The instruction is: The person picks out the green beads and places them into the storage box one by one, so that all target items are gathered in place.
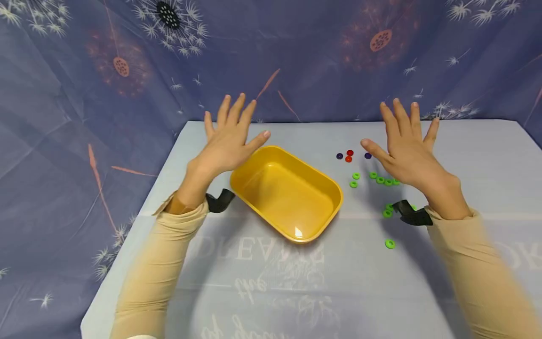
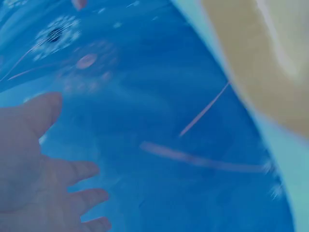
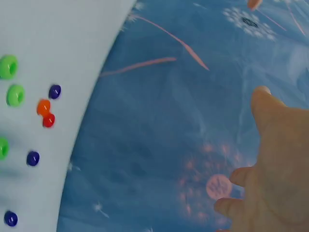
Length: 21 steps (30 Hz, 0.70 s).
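Both hands are raised above the table with fingers spread, holding nothing. The left hand (image 1: 229,143) hovers by the far left corner of a yellow rectangular tub (image 1: 243,197), whose inside shows no contents. Above the scattered rings and beads is the right hand (image 1: 408,155). Several green rings (image 1: 390,244) lie below and left of it, some partly hidden by the wrist strap. Two red beads (image 1: 348,159) touch or nearly touch near a dark purple bead (image 1: 339,156). In the right wrist view, another purple bead (image 3: 10,218) lies near the table edge.
A pale cloth with faint lettering covers the table (image 1: 271,301). Behind and to the left hangs a blue-purple curtain (image 1: 271,56) with dandelion prints. Black straps (image 1: 412,215) stick out from the wrists over beige sleeves (image 1: 474,263).
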Each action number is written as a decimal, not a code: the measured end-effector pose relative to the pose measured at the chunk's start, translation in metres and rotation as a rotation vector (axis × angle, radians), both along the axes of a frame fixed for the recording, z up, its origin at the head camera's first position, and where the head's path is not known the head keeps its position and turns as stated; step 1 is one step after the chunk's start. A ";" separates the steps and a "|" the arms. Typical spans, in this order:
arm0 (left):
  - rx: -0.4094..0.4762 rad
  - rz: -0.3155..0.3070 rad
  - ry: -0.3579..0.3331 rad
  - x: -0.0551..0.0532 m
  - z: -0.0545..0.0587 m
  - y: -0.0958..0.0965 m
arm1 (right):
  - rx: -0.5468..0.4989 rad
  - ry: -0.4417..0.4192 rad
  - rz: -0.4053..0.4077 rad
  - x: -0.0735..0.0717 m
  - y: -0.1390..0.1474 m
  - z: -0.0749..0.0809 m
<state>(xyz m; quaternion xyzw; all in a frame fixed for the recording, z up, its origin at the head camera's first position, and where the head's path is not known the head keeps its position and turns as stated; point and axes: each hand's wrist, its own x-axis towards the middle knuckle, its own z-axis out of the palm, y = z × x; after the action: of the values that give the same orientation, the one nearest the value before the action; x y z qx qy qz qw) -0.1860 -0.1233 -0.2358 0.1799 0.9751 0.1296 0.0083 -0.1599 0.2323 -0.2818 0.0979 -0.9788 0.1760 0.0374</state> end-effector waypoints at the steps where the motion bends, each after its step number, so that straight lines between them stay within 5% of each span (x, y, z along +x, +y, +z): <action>1: 0.020 -0.004 0.013 0.004 0.007 -0.007 | -0.015 0.011 -0.010 0.002 0.004 0.003; 5: 0.120 -0.019 0.075 0.025 0.013 -0.031 | -0.047 0.027 -0.052 0.013 0.019 0.007; 10: 0.252 -0.015 0.098 0.041 -0.023 -0.052 | -0.077 0.030 -0.072 0.025 0.030 -0.002; 13: 0.344 0.005 0.024 0.044 -0.043 -0.063 | -0.180 0.081 -0.051 0.029 0.037 -0.012; 16: 0.431 0.044 -0.105 0.042 -0.052 -0.072 | -0.349 0.164 -0.053 0.030 0.048 -0.024; 21: 0.666 0.109 -0.322 0.032 -0.069 -0.077 | -0.528 0.202 -0.185 0.034 0.066 -0.040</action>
<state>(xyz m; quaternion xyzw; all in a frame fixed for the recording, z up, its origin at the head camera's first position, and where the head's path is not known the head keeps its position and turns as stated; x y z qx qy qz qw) -0.1541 -0.2006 -0.3047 0.0979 0.8738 0.4667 0.0956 -0.1257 0.2980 -0.3223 0.0122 -0.8953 0.4096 0.1745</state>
